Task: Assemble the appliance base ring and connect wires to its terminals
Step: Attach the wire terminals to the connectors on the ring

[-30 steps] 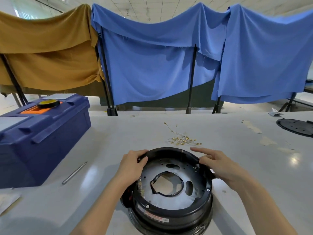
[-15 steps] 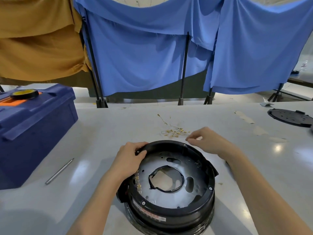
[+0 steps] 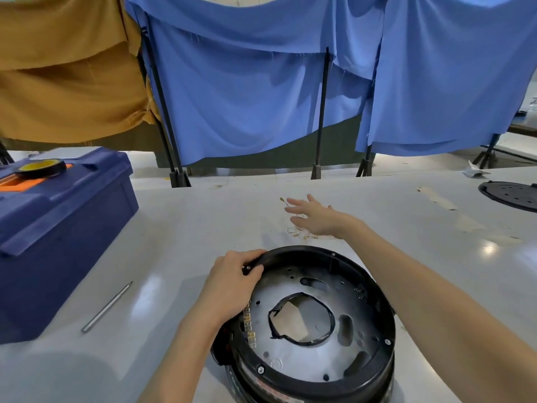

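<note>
L hand (image 3: pixel 232 283) grips the far-left rim of the base ring (image 3: pixel 386 341), fingers curled over the edge, thumb on the outside. R hand (image 3: pixel 313 213) is held out flat w/ fingers straight and spread, holding nothing. It sits over the wires (image 3: pixel 299 232); can't tell if it touches them.

The base ring is black, lying open side up at the near edge of the bench (image 3: pixel 189 228), about mid-width. A silver plate (image 3: pixel 290 353) w/ a big centre hole and several small ones sits inside it. A row of brass terminals (image 3: pixel 250 324) shows at the inner left wall, just below the L hand.

The wires are a thin loose tangle w/ gold-coloured ends, just beyond the ring toward bench centre.

A metal rod (image 3: pixel 106 306) lies between the ring and a blue toolbox (image 3: pixel 58 234) at the left edge. A tape roll (image 3: pixel 40 167) is on the toolbox lid. A black disc (image 3: pixel 511 194) lies at the right edge. Blue cloths (image 3: pixel 247 97) and a mustard cloth (image 3: pixel 64 82) hang behind the far edge.
</note>
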Demonstrator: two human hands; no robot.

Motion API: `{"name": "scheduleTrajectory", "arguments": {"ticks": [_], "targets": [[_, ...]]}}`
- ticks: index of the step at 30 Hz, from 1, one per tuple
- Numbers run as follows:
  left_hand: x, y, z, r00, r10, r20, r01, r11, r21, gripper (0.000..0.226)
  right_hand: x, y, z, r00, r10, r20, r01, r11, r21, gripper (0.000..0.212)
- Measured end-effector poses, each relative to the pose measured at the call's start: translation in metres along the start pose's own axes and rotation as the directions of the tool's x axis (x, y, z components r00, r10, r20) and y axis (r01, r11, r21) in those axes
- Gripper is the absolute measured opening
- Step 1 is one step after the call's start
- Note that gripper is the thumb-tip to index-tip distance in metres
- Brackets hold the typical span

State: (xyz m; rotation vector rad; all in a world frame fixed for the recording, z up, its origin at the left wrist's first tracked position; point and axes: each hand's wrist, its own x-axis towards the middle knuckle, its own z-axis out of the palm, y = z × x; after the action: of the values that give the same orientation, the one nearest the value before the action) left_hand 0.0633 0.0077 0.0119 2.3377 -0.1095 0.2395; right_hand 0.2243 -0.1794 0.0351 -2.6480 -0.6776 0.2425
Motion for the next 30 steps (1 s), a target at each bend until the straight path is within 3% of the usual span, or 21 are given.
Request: {"name": "scheduleTrajectory", "arguments": {"ticks": [3,6,8,16,20,23,30], "targets": [[0.0,0.0,0.0,1.0,-0.002,0.001,0.002,1.0,0.001,0.033,-0.002,-0.004,-0.003,0.993,0.006,-0.118,0.021,0.975,0.22,0.039],[0.0,0.0,0.001,1.0,-0.012,-0.007,0.012,1.0,-0.013,0.033,-0.015,-0.008,-0.014,0.966,0.077,-0.248,0.063,0.858,0.51,0.035],[0.0,0.001,0.001,1.0,-0.017,-0.008,0.017,1.0,-0.015,0.032,-0.024,-0.01,-0.024,0.953,0.113,-0.282,0.088,0.785,0.613,0.033],[-0.001,0.004,-0.002,0.998,-0.044,0.038,0.046,0.997,-0.064,0.024,-0.053,-0.018,-0.04,0.931,0.058,-0.362,0.284,0.509,0.812,0.03],[0.005,0.006,-0.001,0.991,-0.124,0.045,0.128,0.986,-0.11,0.062,-0.068,-0.021,-0.037,0.927,0.021,-0.374,0.343,0.354,0.87,0.029],[0.011,0.016,0.003,0.991,-0.132,0.015,0.132,0.975,-0.178,0.069,-0.077,-0.026,-0.032,0.928,-0.006,-0.372,0.361,0.253,0.898,0.029],[0.026,0.039,0.014,0.992,-0.082,-0.096,0.056,0.966,-0.251,0.043,-0.09,-0.039,-0.022,0.93,-0.072,-0.361,0.366,0.074,0.928,0.034]]}}
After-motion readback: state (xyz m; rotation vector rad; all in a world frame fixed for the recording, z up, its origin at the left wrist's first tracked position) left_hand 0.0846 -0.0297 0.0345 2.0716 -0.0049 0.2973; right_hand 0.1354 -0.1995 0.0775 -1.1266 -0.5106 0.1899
